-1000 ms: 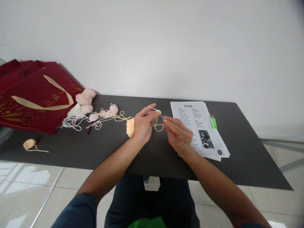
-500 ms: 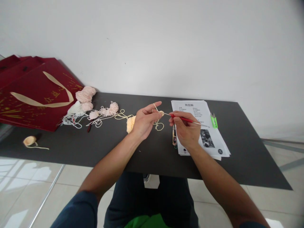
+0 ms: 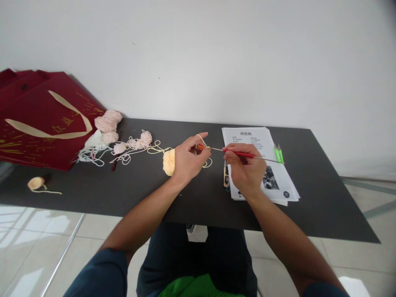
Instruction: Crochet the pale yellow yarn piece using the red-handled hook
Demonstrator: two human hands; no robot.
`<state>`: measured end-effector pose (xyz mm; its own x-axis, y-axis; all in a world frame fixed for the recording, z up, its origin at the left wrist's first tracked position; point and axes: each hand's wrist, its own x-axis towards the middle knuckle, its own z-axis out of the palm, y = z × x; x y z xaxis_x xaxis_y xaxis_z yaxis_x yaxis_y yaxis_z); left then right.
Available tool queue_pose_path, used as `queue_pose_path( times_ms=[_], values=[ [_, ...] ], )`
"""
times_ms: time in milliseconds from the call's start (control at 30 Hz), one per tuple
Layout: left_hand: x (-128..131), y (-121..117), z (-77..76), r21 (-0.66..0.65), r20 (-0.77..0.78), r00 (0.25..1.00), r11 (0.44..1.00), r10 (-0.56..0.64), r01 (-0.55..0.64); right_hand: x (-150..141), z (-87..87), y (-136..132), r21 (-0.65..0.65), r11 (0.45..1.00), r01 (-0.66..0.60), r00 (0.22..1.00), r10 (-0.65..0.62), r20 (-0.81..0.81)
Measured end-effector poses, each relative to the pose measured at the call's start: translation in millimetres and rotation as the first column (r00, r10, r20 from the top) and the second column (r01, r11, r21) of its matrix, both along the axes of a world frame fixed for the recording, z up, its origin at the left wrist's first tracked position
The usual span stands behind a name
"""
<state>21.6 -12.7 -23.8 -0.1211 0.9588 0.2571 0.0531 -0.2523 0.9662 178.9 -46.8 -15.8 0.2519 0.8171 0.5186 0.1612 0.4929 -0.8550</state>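
Observation:
My left hand (image 3: 189, 160) is closed in a pinch on a small pale-yellow crochet piece (image 3: 208, 149), mostly covered by its fingers. Yellow yarn (image 3: 201, 139) runs over the raised index finger, and a bit of orange shows between the fingers, too small to name. My right hand (image 3: 247, 168) grips a crochet hook (image 3: 243, 154) by its red handle, pen-like, its thin metal tip reaching left to the piece. Beside my left wrist lies a yellow yarn ball (image 3: 168, 161), partly hidden; a loose yarn loop (image 3: 208, 163) hangs below the fingers.
Printed sheets (image 3: 247, 194) lie under my right hand, with green thread snips (image 3: 279, 154) on their right edge and another pair of snips (image 3: 226, 175) at the left. Pink and white yarn (image 3: 107, 123) sits by a red gift bag (image 3: 40, 123). A small cream crocheted piece (image 3: 36, 183) lies far left.
The hook has slid or turned so more of its rear shaft sticks out to the right. My left fingers have closed further over the crochet piece. The view has shifted slightly.

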Motion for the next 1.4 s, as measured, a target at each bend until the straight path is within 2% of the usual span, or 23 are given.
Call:
queue_pose_path(
  times_ms=[100, 200, 367, 533, 633, 800, 967, 1200, 1400],
  values=[
    [-2, 1, 3.5, -0.017, 0.012, 0.998, 0.998, -0.06, 0.06, 4, 5.8, 3, -0.078, 0.996, -0.045, 0.996, 0.038, -0.085],
    [-6, 5, 7.0, -0.081, 0.092, 0.983, 0.983, -0.157, 0.165, 10, 5.3, 9, -0.076, 0.989, -0.128, 0.978, 0.114, -0.173],
    [-11, 12, 4.3, -0.124, 0.278, 0.913, 0.932, -0.298, 0.341, 15, 0.3, 12, -0.063, 0.98, -0.191, 0.961, 0.173, -0.218],
    [-13, 12, 5.0, -0.149, 0.398, 0.845, 0.884, -0.358, 0.444, 16, 2.1, 13, -0.067, 0.958, -0.28, 0.918, 0.247, -0.31],
    [-11, 10, 6.4, -0.14, 0.407, 0.849, 0.895, -0.337, 0.423, 14, 3.2, 15, -0.107, 0.933, -0.342, 0.868, 0.271, -0.415],
    [-8, 9, 2.9, -0.104, 0.359, 0.895, 0.941, -0.265, 0.321, 9, -2.0, 18, -0.212, 0.899, -0.384, 0.814, 0.221, -0.536],
    [-7, 9, 0.3, -0.064, 0.322, 0.929, 0.974, -0.184, 0.215, 2, -8.4, 17, -0.224, 0.888, -0.402, 0.811, 0.232, -0.536],
    [-6, 8, 1.8, 0.012, 0.272, 0.953, 0.991, -0.131, 0.133, -3, -6.4, 15, -0.236, 0.894, -0.381, 0.791, 0.182, -0.584],
    [-6, 8, 4.3, -0.009, 0.222, 0.963, 0.987, -0.155, 0.161, -7, -7.7, 13, -0.232, 0.898, -0.374, 0.803, 0.189, -0.565]
  ],
)
